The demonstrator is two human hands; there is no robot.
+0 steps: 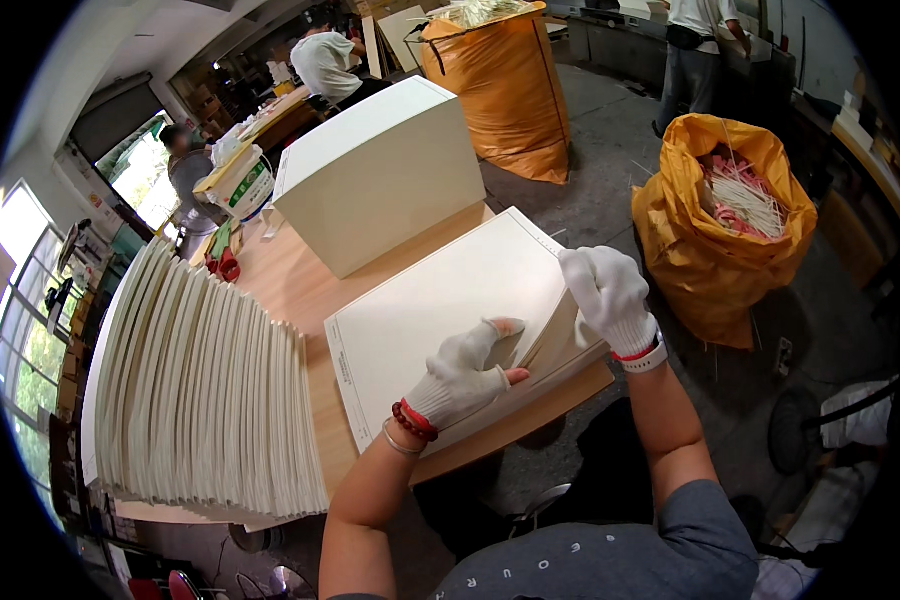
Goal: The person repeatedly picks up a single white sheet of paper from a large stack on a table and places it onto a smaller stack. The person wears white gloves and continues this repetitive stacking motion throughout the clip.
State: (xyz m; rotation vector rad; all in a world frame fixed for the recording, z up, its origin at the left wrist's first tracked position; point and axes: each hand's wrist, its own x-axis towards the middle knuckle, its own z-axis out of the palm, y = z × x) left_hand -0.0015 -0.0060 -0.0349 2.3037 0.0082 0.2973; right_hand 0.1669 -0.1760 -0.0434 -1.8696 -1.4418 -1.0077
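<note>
Grey shirt nearest me, left hand spread loosely on sheets, right hand curled at their edge, can't tell if gripping

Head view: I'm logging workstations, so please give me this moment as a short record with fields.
left hand: gloved, two fingertips bare, at the sheets' edge
right hand: gloved, curled at their right corner; grip hidden
white sheets: stacked on wooden table
beyond: taller white stack
left: fanned white row
right: open orange sack, strips inside
</note>
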